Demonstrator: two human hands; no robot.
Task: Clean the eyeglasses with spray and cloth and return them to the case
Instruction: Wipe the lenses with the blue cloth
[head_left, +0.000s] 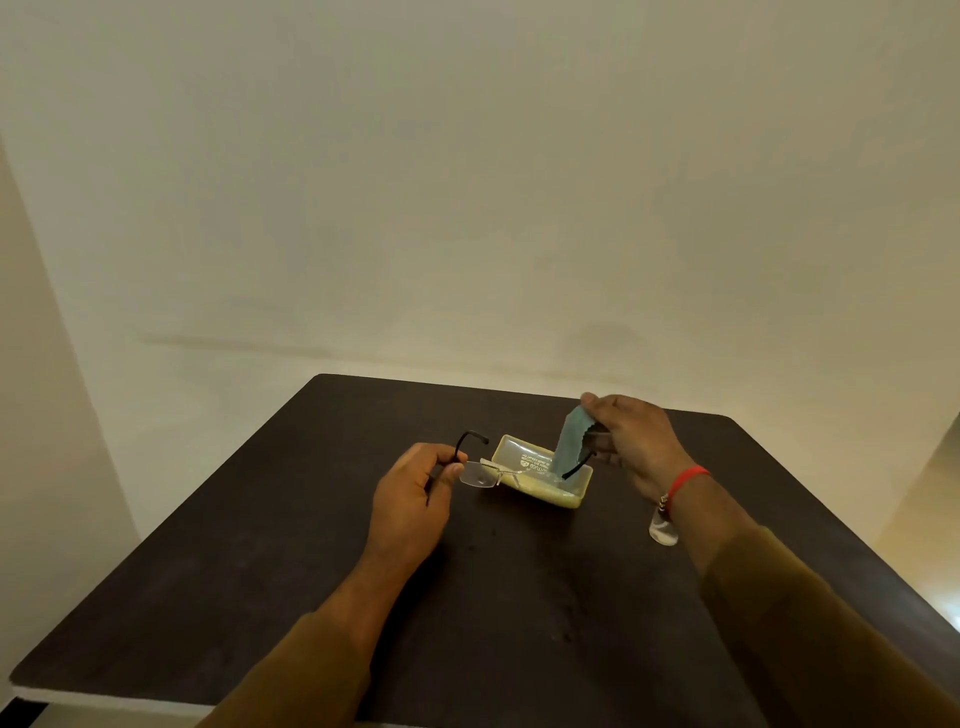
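Rimless eyeglasses (480, 474) with black temples hang just above an open, pale yellow case (561, 496) on the dark table (260, 545). My left hand (415, 491) pinches the left hinge end of the glasses. My right hand (636, 447) grips the right temple and also holds a teal cloth (571, 441), which hangs down in front of the case. A small clear spray bottle (663, 530) stands on the table under my right wrist, and the wrist partly hides it.
The table is square with rounded far corners and ends near a pale wall (467, 208). Its left and right edges drop off to the floor. A red thread band (685, 480) circles my right wrist.
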